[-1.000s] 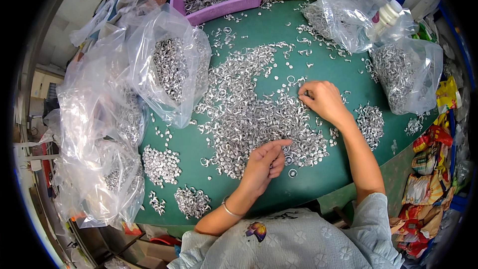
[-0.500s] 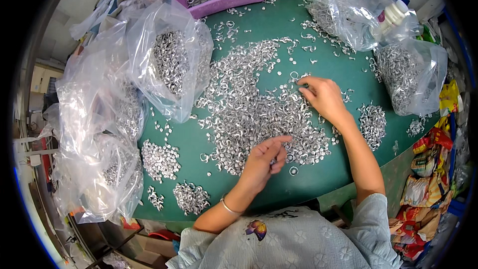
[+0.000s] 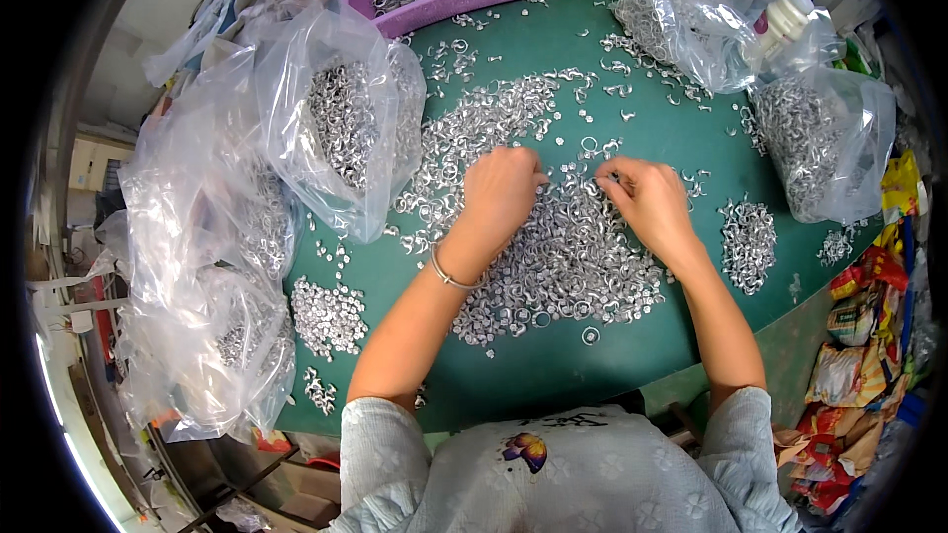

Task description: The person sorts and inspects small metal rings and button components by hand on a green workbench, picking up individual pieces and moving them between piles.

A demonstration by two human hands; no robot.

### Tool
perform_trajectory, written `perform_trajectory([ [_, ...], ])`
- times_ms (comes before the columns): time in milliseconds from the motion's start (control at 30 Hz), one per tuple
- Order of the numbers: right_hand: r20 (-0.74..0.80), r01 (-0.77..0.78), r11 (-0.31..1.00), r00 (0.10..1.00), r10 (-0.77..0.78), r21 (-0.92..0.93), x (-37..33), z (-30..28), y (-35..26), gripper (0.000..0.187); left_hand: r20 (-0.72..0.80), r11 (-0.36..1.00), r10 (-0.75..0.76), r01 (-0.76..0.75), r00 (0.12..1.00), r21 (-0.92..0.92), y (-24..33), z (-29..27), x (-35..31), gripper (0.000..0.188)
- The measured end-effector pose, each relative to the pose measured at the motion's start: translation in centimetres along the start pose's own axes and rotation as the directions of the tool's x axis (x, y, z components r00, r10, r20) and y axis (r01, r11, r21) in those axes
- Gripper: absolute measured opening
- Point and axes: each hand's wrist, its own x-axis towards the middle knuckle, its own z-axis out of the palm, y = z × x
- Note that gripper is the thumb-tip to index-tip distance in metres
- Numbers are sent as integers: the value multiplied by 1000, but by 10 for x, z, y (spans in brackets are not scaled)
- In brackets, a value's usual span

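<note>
Your smooth green worktop (image 3: 553, 380) fills the middle, and crumpled, glossy clear plastic bags (image 3: 178, 237) crowd its left side. A heap (image 3: 578, 257) of shiny curved and ring-shaped metal pieces spreads across the centre. Colourful packets (image 3: 839, 375) pile beyond the right edge; a purple basin (image 3: 469, 0) sits at the far side. Your left fingers (image 3: 527, 164) curl inward over the heap; your right fingers (image 3: 622, 168) nearly pinch together at its edge. Whether either grips a piece, I cannot tell.
</note>
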Motion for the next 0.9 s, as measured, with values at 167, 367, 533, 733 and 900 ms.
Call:
perform_trajectory([
  [167, 5, 112, 993, 994, -111, -41, 15, 29, 11, 15, 83, 998, 54, -55, 995, 7, -9, 0, -3, 12],
  [367, 128, 4, 987, 992, 17, -162, 22, 22, -8, 22, -39, 998, 23, -25, 999, -62, -7, 4, -6, 13],
  [533, 141, 162, 938, 982, -124, -305, 27, 32, -12, 21, -49, 994, -21, 16, 999, -104, -3, -1, -8, 13],
  [733, 181, 129, 910, 982, -61, -394, 30, 28, -19, 21, -42, 992, -34, 28, 999, -127, -3, -6, -25, 12],
  [900, 146, 110, 971, 986, -81, -210, 33, 30, -11, 18, -21, 987, -72, 68, 997, -145, -1, -10, -36, 12],
])
